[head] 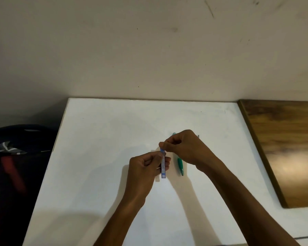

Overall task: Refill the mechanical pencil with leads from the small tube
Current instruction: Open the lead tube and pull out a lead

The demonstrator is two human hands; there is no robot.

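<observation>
A slim blue and white lead tube (163, 167) stands roughly upright above the white table (100, 157), held around its middle by my left hand (142, 167). The fingertips of my right hand (183, 148) pinch the tube's blue top end. The green mechanical pencil (180, 166) lies on the table just right of the tube. My right hand covers its far part, and only its tip end and a bit of its top show.
A dark bag (12, 157) with a red strap sits on the floor left of the table. A brown wooden surface (288, 148) adjoins the table on the right. A scuffed pale wall rises behind the table.
</observation>
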